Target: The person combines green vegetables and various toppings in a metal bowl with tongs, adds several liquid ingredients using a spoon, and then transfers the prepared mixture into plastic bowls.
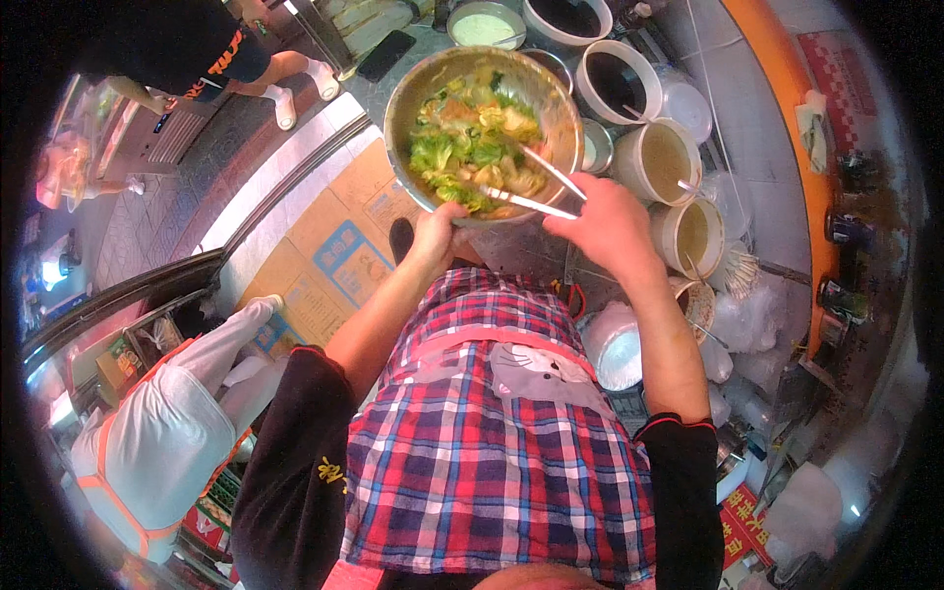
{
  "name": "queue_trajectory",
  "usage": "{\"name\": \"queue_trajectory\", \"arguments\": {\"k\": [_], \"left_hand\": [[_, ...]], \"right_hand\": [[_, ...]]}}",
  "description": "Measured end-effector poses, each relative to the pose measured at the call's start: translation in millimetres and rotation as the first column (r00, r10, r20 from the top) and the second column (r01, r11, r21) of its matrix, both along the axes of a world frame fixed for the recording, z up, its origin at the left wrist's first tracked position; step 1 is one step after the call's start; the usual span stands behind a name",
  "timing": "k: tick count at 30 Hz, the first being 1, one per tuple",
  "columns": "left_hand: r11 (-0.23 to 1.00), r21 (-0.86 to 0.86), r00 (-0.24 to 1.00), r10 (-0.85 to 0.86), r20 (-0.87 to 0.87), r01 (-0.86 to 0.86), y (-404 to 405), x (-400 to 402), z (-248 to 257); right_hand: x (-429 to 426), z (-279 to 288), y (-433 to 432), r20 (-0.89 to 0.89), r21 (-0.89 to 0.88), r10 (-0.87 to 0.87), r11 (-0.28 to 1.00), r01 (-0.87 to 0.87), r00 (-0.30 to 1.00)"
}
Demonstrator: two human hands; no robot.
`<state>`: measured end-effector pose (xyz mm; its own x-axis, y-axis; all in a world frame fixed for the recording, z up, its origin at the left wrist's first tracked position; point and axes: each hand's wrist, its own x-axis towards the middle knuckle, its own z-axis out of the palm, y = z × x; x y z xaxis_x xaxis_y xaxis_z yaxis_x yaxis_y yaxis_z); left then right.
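My left hand [440,232] grips the near rim of a round metal mixing bowl [396,140], its thumb over the edge. Inside lies a mix of leafy green lettuce [435,156] and other yellowish, sauced pieces, partly blurred. In my right hand [608,221], at the bowl's near right side, is a pair of pale, slender tongs or chopsticks [532,200]. Their two arms stand apart, with the far ends down among the greens. The bowl is tilted towards me, and its underside is hidden.
Right of the bowl stand several white tubs of dark sauce [655,77] and brownish liquid [699,158], some with utensils in them. A black phone [386,56] lies behind left. Flattened cardboard [295,258] covers the floor. One person [155,442] is at lower left; another [184,44] stands outside.
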<state>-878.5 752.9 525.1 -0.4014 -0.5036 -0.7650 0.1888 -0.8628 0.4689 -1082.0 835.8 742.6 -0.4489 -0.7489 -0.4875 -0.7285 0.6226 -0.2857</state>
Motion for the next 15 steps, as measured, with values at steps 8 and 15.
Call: {"name": "queue_trajectory", "arguments": {"k": [8, 15], "left_hand": [[0.996, -0.063, 0.998, 0.058, -0.037, -0.060, 19.8, 38.1, 24.1], [0.970, -0.166, 0.984, -0.171, 0.056, 0.178, 15.5, 48.3, -34.9]], "right_hand": [[10.9, -31.6, -0.2, -0.172, -0.153, 0.002, 0.988, -0.029, 0.985], [5.3, -24.6, -9.6, -0.137, -0.094, 0.044, 0.994, -0.058, 0.990]]}}
